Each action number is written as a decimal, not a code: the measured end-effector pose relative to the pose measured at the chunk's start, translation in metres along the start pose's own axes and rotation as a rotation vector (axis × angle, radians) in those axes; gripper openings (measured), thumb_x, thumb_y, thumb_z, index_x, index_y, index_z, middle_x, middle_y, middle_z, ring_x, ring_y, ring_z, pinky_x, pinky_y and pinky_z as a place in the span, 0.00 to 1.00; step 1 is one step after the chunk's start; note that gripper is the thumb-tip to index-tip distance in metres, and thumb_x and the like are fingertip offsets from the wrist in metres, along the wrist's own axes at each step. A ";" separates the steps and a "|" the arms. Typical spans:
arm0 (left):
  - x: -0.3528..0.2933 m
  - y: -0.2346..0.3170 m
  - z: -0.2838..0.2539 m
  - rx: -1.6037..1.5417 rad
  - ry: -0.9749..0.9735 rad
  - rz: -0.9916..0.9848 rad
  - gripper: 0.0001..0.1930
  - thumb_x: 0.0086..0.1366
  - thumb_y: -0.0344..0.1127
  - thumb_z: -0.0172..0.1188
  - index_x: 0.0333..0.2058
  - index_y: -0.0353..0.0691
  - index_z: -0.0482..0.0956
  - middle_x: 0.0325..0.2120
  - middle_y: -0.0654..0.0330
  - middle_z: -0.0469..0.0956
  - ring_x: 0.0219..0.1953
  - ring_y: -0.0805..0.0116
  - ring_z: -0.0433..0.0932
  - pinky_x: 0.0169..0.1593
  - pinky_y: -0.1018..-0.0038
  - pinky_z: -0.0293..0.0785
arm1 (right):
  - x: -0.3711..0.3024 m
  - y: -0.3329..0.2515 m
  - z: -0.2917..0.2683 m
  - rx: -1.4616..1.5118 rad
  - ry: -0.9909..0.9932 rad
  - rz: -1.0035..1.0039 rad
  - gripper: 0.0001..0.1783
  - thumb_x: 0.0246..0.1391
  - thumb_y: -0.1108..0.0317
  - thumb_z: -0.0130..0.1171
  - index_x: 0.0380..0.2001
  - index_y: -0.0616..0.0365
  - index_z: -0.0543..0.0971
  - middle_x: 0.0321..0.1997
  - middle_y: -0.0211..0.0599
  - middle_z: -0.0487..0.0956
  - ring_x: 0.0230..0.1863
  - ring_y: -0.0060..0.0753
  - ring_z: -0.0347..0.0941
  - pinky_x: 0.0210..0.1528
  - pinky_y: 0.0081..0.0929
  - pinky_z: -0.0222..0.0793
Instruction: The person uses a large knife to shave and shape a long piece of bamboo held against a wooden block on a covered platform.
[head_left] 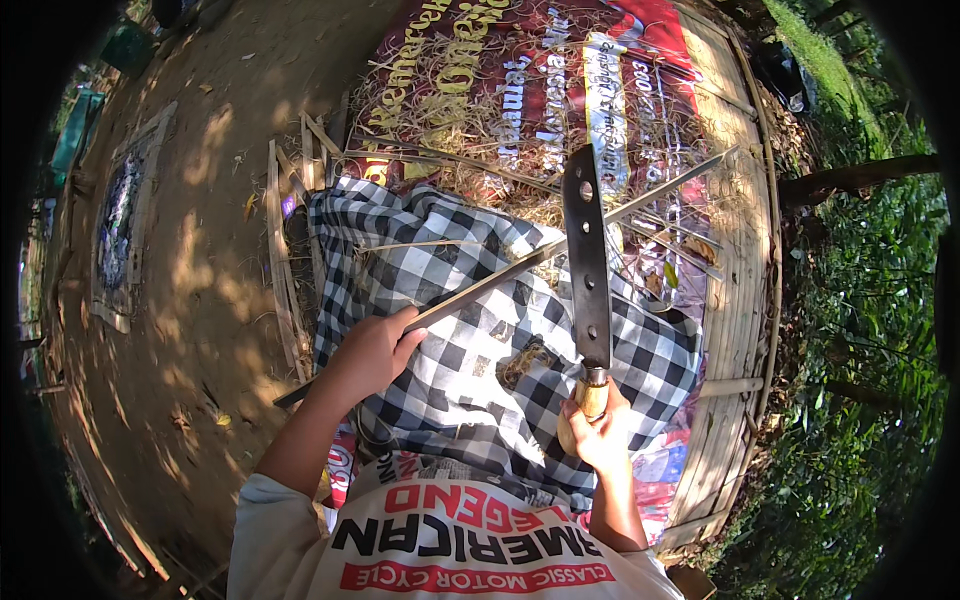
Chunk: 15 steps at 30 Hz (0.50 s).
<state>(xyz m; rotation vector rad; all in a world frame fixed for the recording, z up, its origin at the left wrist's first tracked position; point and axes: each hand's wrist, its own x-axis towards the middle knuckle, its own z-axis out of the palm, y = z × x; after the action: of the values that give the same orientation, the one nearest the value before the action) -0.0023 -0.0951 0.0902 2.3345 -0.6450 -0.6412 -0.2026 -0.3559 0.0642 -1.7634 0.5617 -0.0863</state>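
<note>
My left hand is closed around a long, thin bamboo strip. One end of the strip passes back under my left forearm, and the other slants up to the right. My right hand grips the wooden handle of a large knife with a dark, broad blade and several holes in it. The blade points away from me and crosses over the strip. A black-and-white checked cloth covers my lap beneath both hands, with a small clump of shavings on it.
A red printed banner strewn with curly shavings lies ahead on a bamboo platform. More bamboo strips lean at the platform's left edge. Dirt ground stretches to the left, and green plants grow to the right.
</note>
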 end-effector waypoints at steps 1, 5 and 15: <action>0.005 0.004 0.004 0.023 0.005 -0.001 0.14 0.67 0.39 0.54 0.42 0.32 0.73 0.18 0.44 0.74 0.24 0.42 0.75 0.28 0.55 0.67 | 0.005 -0.015 0.005 -0.042 -0.031 -0.023 0.08 0.46 0.76 0.55 0.32 0.65 0.72 0.23 0.35 0.77 0.23 0.24 0.74 0.29 0.25 0.72; 0.012 0.009 0.010 0.032 0.029 -0.049 0.14 0.67 0.39 0.53 0.44 0.33 0.73 0.19 0.42 0.75 0.26 0.41 0.76 0.30 0.54 0.70 | 0.028 -0.037 0.020 -0.394 -0.102 -0.186 0.18 0.38 0.71 0.60 0.36 0.64 0.73 0.25 0.45 0.78 0.25 0.41 0.79 0.31 0.30 0.74; 0.008 0.007 0.027 0.128 0.115 -0.098 0.15 0.67 0.39 0.52 0.46 0.34 0.73 0.21 0.42 0.77 0.27 0.42 0.78 0.30 0.55 0.74 | 0.092 -0.030 0.041 -1.044 -0.153 -0.609 0.09 0.43 0.70 0.57 0.27 0.57 0.68 0.20 0.34 0.73 0.22 0.33 0.77 0.21 0.29 0.72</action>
<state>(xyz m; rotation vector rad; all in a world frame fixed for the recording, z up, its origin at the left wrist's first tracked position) -0.0136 -0.1161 0.0739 2.5145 -0.5359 -0.5179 -0.0978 -0.3520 0.0591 -2.8840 -0.1276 -0.0849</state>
